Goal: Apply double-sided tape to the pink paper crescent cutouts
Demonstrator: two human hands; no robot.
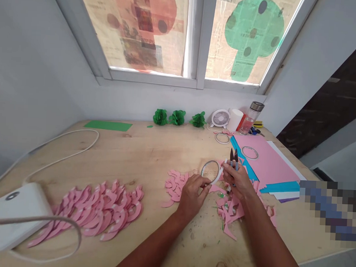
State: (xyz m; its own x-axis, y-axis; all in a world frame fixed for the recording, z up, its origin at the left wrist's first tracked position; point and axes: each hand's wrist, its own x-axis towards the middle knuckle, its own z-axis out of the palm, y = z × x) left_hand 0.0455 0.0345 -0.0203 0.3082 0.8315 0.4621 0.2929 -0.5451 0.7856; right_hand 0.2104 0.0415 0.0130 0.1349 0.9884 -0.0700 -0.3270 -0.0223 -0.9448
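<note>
My left hand (194, 194) is closed on a thin roll of double-sided tape (202, 169), held upright above the table. A white strip of tape (219, 177) runs from the roll to the fingertips of my right hand (237, 179). That hand is also closed around small scissors (233, 155), whose dark blades point away from me. Left of my left hand lies a small group of curved pink paper pieces (173, 184). Pink paper scraps (229, 216) with bits of green lie under my right hand.
A big heap of curved pink pieces (112, 209) lies left, beside a white box (21, 215) and a looping cable (77, 140). Coloured sheets (271, 161) bearing another tape roll (250, 152) are on the right. A fan (220, 118) and glass bottle (249, 119) stand behind.
</note>
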